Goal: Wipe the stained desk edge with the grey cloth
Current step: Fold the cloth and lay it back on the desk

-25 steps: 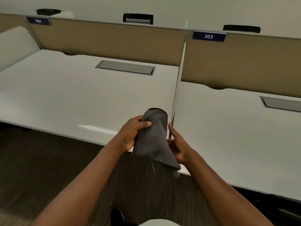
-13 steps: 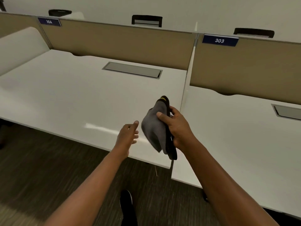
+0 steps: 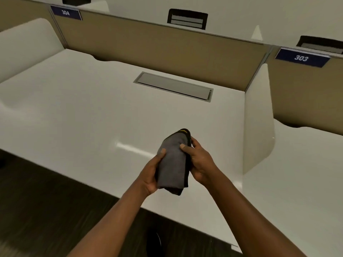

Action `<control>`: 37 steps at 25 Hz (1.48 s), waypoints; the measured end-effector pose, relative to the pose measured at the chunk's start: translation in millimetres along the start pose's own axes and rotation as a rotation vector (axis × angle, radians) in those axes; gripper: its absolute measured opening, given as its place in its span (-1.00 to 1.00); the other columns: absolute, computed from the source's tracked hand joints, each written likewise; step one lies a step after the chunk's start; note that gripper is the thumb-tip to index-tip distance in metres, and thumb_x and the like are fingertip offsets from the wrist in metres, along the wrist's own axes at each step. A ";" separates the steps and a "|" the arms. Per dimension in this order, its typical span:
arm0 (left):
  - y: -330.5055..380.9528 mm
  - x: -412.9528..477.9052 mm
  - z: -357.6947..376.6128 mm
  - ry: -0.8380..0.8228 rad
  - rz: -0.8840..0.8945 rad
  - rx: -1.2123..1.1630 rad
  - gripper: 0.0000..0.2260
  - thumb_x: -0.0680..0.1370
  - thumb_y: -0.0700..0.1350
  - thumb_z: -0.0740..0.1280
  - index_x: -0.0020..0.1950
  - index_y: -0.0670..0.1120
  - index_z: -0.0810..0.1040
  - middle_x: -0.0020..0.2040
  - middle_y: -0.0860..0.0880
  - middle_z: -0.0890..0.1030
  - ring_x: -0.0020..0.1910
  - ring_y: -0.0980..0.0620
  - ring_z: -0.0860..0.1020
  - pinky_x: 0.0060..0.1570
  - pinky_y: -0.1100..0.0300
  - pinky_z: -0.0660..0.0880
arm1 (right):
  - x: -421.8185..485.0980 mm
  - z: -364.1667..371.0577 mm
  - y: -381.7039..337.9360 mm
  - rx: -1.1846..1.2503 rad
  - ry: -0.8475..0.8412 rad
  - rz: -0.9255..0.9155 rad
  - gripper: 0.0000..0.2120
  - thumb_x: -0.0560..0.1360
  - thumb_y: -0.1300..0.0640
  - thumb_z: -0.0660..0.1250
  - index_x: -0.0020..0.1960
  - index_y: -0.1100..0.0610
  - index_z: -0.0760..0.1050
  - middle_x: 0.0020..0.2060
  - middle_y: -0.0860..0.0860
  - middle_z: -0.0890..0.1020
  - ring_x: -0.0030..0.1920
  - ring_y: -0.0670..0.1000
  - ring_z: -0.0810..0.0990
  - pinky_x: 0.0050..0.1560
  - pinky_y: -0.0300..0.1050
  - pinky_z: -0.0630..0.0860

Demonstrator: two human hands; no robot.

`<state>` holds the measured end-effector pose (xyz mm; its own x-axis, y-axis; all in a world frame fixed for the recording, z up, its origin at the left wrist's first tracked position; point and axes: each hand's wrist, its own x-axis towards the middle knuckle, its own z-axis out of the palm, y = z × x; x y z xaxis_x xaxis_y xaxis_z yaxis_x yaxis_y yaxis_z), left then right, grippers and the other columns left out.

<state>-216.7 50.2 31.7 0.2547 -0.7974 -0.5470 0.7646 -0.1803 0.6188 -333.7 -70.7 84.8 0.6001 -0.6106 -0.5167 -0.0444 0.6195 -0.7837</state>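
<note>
Grey cloth is folded into a thick pad, dark binding along its right side, and we hold it in both hands above the desk. Left hand wraps the pad's left side, thumb on the front face; right hand pinches the bound side, thumb on the top corner. Both grips closed on the cloth. It isn't touching the desk.

Handling, as we judge it: soft, light, limp. It will unfold or slide if held by one corner only. Better to flatten the pad under a palm, fingers spread over the folds, so pressure goes through the whole face.

Desk edge runs below and left of the grip, near our forearms. We can't see a stain from here; too blurred. Divider panel stands right of the grip.
</note>
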 end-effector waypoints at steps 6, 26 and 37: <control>110.8 54.4 -33.0 0.276 0.153 0.681 -0.48 0.38 0.25 0.55 0.18 -0.06 0.63 0.11 -0.08 0.73 -0.01 -0.04 0.72 -0.07 0.04 0.68 | 97.3 40.6 -10.7 -0.131 0.125 -0.005 -0.42 0.60 0.29 0.34 0.55 -0.03 0.33 0.44 0.12 0.48 0.27 0.18 0.57 0.27 0.12 0.60; 123.6 175.4 -122.4 0.268 0.466 2.032 -0.37 0.70 0.21 -0.05 0.68 -0.03 -0.15 0.68 -0.17 -0.18 0.66 -0.14 -0.20 0.59 -0.05 -0.24 | 193.4 85.5 51.8 -1.798 0.026 -0.286 -0.37 0.72 -0.10 -0.07 0.67 0.14 -0.18 0.66 0.13 -0.17 0.65 0.16 -0.23 0.61 0.21 -0.22; 112.3 145.0 -94.2 0.346 0.366 2.022 -0.36 0.70 0.21 -0.01 0.68 -0.08 -0.05 0.68 -0.22 -0.06 0.66 -0.21 -0.08 0.60 -0.18 -0.10 | 153.4 77.3 31.1 -1.672 0.054 -0.328 -0.44 0.64 -0.17 0.20 0.52 0.13 0.32 0.50 0.17 0.37 0.50 0.23 0.34 0.43 0.17 0.36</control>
